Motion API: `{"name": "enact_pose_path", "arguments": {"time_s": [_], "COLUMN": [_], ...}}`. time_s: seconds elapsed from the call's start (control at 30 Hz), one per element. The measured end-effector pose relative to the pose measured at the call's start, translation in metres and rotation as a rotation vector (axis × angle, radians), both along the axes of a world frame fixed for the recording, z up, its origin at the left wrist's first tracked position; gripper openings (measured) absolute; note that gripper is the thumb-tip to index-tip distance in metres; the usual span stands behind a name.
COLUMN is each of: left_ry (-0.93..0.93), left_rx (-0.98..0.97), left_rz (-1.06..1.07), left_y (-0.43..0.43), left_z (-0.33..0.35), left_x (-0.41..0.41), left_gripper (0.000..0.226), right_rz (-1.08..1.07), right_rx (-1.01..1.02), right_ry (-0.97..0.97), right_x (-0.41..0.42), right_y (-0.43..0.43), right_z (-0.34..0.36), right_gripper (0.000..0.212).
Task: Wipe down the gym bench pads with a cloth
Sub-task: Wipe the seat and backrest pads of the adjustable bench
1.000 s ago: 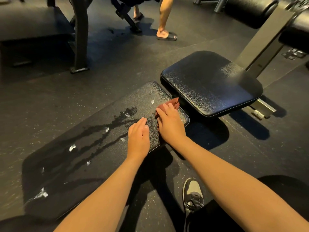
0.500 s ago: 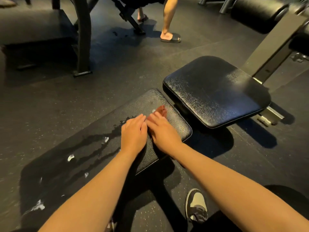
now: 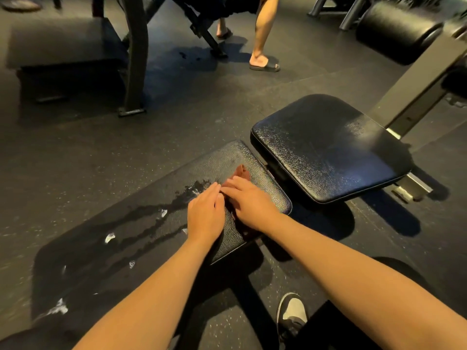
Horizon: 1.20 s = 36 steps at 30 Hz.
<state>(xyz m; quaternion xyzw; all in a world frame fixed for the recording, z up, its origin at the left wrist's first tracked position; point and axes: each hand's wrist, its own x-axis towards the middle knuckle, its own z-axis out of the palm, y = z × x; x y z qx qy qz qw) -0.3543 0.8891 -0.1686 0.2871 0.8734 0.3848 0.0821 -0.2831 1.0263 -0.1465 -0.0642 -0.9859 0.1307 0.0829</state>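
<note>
A long black bench pad [image 3: 141, 238] runs from lower left toward the centre, streaked with wet marks and white foam flecks. A reddish-brown cloth [image 3: 242, 172] lies near its far end, mostly hidden under my right hand [image 3: 249, 202], which presses flat on it with straight fingers. My left hand [image 3: 206, 214] rests flat on the pad right beside it, fingers together and touching the right hand. A second, shorter black seat pad [image 3: 326, 150] sits just beyond, to the right.
Another person's legs in slides [image 3: 264, 63] stand at the top centre beside a dark machine frame [image 3: 135, 59]. A metal support beam [image 3: 417, 87] rises at the right with a roller pad [image 3: 396, 31] above. My shoe [image 3: 292, 314] is on the rubber floor below.
Both hands slid together left and back along the long pad with the cloth, away from its far end. More of the cloth is now covered by the right hand.
</note>
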Motion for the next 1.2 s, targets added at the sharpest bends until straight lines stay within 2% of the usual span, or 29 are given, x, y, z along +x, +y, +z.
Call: {"name": "enact_pose_path", "arguments": {"time_s": [0.1,0.17,0.27,0.33,0.43,0.5,0.6,0.67,0.73,0.83,0.93,1.03,1.1,1.2], "left_ry": [0.006,-0.018,-0.119,-0.155,-0.132,-0.108,-0.095,-0.094,-0.115,-0.176,-0.084,0.079,0.159,0.267], "left_rx": [0.019,0.046,0.129,0.156,0.108,0.055,0.028,0.056,0.126,0.172,0.191,0.128,0.018,-0.08], "left_rz": [0.004,0.031,0.109,0.127,0.076,0.05,0.036,0.021,0.033,0.108,0.082,-0.151,-0.243,-0.228], "left_y": [0.0,0.001,0.003,0.003,0.002,0.001,0.0,-0.002,-0.004,-0.006,0.001,0.021,0.034,0.042], "left_z": [-0.001,0.001,0.007,0.008,0.01,0.012,0.012,0.012,0.013,0.013,0.01,0.008,0.001,-0.008], "left_x": [0.0,0.0,0.001,0.001,0.001,0.002,0.004,0.003,0.001,0.0,0.002,0.007,0.009,0.002], "left_gripper": [0.04,0.04,0.04,0.04,0.042,0.043,0.044,0.043,0.042,0.038,0.038,0.048,0.052,0.052], "right_rz": [-0.237,-0.296,-0.107,-0.004,0.117,0.05,-0.203,-0.162,-0.029,-0.021,-0.11,-0.304,-0.393,-0.366], "right_rx": [0.06,0.083,0.069,-0.025,-0.04,-0.005,0.053,0.053,-0.032,-0.208,-0.334,-0.271,-0.302,-0.269], "right_ry": [0.057,0.062,0.098,0.077,0.005,0.036,0.07,0.093,0.058,-0.051,-0.003,0.149,0.13,0.101], "right_x": [-0.014,-0.016,-0.006,0.003,-0.001,-0.012,-0.021,-0.02,-0.015,-0.011,-0.012,-0.009,-0.004,-0.003], "right_y": [0.029,0.027,0.001,-0.015,-0.007,0.013,0.022,0.006,-0.011,-0.006,0.006,0.017,0.023,0.027], "right_z": [0.005,0.006,0.007,0.008,0.008,0.007,0.005,0.003,0.004,0.012,0.016,0.012,0.009,0.008], "right_gripper": [0.044,0.042,0.043,0.05,0.049,0.04,0.035,0.035,0.036,0.054,0.055,0.041,0.04,0.04]}}
